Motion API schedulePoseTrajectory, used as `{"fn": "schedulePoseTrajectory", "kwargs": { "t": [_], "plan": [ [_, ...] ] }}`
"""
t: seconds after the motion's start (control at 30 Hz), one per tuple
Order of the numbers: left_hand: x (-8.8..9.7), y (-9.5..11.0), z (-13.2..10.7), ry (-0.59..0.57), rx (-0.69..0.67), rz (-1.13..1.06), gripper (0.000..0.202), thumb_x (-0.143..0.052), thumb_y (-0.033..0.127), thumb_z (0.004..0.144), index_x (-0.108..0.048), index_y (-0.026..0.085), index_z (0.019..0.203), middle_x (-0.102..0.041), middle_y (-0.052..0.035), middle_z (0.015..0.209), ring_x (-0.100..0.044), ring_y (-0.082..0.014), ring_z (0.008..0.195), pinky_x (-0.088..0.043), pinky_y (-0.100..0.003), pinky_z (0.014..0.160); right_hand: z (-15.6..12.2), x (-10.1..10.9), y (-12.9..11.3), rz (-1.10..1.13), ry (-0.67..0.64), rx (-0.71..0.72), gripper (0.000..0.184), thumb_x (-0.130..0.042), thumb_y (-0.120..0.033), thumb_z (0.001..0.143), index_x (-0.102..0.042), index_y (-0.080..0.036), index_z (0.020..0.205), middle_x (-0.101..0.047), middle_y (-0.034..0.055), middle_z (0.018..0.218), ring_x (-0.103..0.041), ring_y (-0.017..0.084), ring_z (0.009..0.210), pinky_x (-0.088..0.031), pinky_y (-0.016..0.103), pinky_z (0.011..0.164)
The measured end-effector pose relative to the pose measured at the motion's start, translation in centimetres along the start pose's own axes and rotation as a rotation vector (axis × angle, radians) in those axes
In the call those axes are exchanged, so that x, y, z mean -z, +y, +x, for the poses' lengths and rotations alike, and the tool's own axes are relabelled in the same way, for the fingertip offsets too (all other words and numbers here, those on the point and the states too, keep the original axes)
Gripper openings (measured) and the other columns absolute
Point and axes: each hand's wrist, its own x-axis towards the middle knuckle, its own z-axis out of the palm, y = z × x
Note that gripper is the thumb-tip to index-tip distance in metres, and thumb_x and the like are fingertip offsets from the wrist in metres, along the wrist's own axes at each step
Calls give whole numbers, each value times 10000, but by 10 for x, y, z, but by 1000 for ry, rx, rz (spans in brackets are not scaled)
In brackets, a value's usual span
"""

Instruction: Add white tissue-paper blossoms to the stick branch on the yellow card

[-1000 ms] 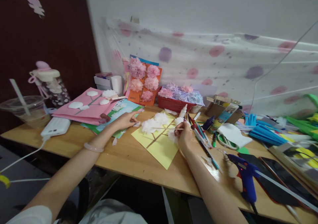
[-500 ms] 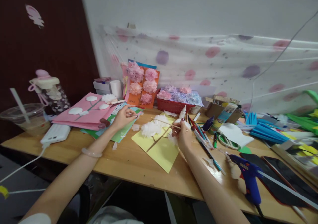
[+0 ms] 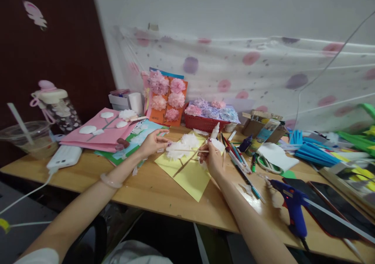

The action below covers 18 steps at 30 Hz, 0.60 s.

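Note:
My right hand (image 3: 213, 160) pinches a thin wooden stick (image 3: 187, 150), which points left across a yellow sheet of paper (image 3: 191, 182). On this sheet are a brown branch shape (image 3: 183, 168) and white ruffled tissue puffs (image 3: 176, 150). The stick's far end lies in front of the left puff; whether it touches cannot be made out. My left hand (image 3: 152, 143) hovers at the left edge of that puff, thumb and fingers loosely curved and apart, with nothing visible between them. A white glue bottle (image 3: 215, 131) stands behind my right hand.
Pink paper (image 3: 99, 133) with white blossoms lies left, near a drink cup (image 3: 38, 148) and a white power bank (image 3: 65, 157). Pens (image 3: 244, 178), a blue glue gun (image 3: 293, 201) and phones (image 3: 319, 209) lie right. A red basket (image 3: 202, 123) stands behind.
My left hand has moved right and slightly down, to the puff's edge. In my right hand the stick has swung lower and now lies nearly level. The view has shifted slightly.

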Motion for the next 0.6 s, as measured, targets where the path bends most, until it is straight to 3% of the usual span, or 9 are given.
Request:
{"fn": "schedulePoseTrajectory", "kwargs": {
  "t": [0.3,0.6],
  "plan": [
    [3,-5,1,-47,10,132,806,-816,395,601,-481,118,1280,-763,-156,957,-719,-252,840,-517,-341,722,1,2,1,-10,41,7,467,-615,-585,763,-576,-171,553,-580,22,430,-478,102,329,-397,199,323],
    [6,-8,2,-125,7,129,752,-779,323,614,-472,138,1275,-755,-136,983,-704,-233,887,-500,-332,752,-1,0,-4,-14,64,16,438,-586,-537,782,-582,-172,540,-581,24,425,-472,99,332,-397,199,336]
  ]
}}
